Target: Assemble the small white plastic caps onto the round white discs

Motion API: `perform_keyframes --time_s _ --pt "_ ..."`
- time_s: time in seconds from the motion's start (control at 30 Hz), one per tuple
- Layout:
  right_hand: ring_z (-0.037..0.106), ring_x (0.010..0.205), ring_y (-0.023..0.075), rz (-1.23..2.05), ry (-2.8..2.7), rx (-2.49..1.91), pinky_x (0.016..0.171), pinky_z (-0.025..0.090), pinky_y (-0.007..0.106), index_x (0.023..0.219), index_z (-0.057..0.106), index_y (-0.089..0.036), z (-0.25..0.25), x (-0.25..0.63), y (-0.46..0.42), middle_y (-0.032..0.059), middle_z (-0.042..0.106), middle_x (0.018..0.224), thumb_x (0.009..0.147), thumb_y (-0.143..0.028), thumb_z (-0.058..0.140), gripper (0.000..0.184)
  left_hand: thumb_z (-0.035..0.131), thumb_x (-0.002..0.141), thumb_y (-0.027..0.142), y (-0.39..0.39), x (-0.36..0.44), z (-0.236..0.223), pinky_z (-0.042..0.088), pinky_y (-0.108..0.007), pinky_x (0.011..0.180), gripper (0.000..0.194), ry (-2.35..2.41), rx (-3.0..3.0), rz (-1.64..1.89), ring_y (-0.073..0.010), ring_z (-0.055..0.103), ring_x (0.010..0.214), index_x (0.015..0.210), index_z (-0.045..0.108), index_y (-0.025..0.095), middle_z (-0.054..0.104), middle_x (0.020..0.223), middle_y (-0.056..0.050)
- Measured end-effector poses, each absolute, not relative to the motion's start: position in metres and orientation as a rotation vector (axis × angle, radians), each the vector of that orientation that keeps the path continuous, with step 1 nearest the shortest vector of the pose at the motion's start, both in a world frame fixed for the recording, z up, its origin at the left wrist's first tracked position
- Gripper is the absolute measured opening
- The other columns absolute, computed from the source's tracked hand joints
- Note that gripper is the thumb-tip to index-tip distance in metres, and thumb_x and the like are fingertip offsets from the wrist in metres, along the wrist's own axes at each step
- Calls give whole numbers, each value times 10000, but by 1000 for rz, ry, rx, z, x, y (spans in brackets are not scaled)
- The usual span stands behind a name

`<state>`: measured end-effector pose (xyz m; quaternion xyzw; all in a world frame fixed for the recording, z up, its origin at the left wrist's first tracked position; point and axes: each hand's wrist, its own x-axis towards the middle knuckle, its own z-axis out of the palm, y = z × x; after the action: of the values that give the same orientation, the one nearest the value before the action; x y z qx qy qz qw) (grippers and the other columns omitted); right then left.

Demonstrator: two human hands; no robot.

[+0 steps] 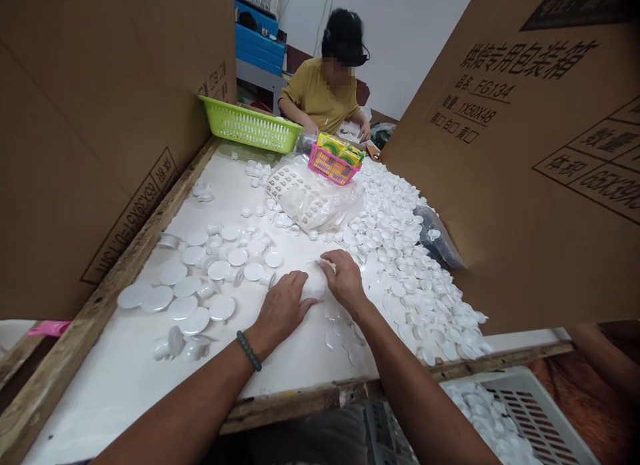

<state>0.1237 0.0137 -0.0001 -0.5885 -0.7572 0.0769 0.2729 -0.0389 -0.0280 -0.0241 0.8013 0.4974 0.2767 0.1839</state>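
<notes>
My left hand (285,305), with a dark beaded bracelet at the wrist, curls its fingers and thumb round a white round plastic piece (314,285). From the other side my right hand (346,281) has its fingers bent over the upper right of the same piece; its fingertips blur into the white. To the left lie loose white pieces (183,308), each with a flat disc and some with a rounded knob. A large heap of similar white pieces (420,271) covers the right side. Thin clear discs (333,338) lie just below my hands.
Tall cardboard boxes (100,118) (500,205) wall both sides. Wooden strips (310,401) edge the table. Further back are a green basket (250,126), a pink basket (333,168) and a plastic bag (310,198). Across sits a person in yellow (320,95). A grey crate (550,411) stands below right.
</notes>
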Motion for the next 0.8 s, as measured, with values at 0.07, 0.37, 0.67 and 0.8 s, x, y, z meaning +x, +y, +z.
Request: perform_keyframes --time_s 0.07,0.37,0.67,0.8 --pt "523 924 197 219 -2109 -1637 772 431 306 967 610 -178 -3 120 23 69 593 958 802 -201 548 178 501 839 395 -27 -38 -24 423 -376 821 407 1388 2286 769 -236 480 983 1151 439 141 537 1112 -104" --pt "511 773 154 286 -2322 -1692 658 399 264 927 539 -191 4 118 22 30 557 886 797 -152 497 142 539 825 327 -17 -29 -23 414 -358 759 186 1169 2483 626 -217 456 865 954 559 196 593 1015 -39" --pt "510 688 120 274 -2196 -1491 661 452 267 1247 437 -209 -5 125 11 52 474 951 854 -212 447 393 521 830 229 -20 -40 -23 401 -344 759 87 1336 2338 728 -208 461 859 895 522 171 569 906 -56" --pt "504 701 125 279 -2219 -1516 634 443 259 1049 546 -197 -8 125 -3 46 464 928 844 -214 474 218 537 817 230 -19 -42 -26 400 -356 781 156 1365 2255 762 -212 483 870 960 515 173 579 921 -56"
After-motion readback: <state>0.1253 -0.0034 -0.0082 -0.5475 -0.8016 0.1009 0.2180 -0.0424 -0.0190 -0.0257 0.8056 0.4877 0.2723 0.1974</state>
